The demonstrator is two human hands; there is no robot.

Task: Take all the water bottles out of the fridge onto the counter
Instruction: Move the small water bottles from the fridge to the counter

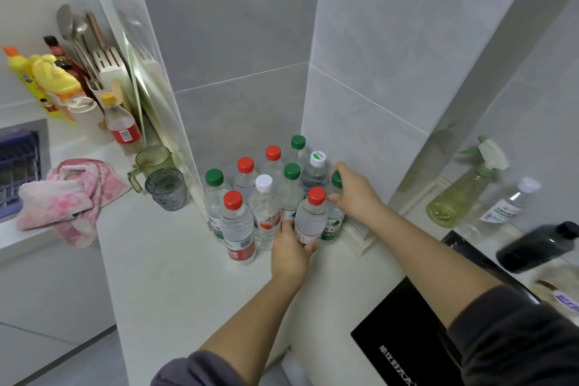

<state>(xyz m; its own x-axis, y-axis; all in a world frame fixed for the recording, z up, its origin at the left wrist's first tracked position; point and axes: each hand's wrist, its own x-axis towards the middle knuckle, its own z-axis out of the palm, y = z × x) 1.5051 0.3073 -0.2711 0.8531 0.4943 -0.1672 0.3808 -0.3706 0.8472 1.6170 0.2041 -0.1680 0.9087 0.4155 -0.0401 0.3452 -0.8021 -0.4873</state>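
Red-capped bottle (310,219) in the curled left hand (293,249); green-capped bottle (334,220) just beside, seemingly gripped by the right hand (354,194).

The person wears a dark grey long-sleeved top of soft, matte fabric. The left sleeve (194,368), at 7 o'clock, sits bunched near the elbow; the right sleeve (513,338), at 4 o'clock, gathers in loose folds. Below the cuffs both forearms are bare down to the left grip (291,247) and right grip (354,194)
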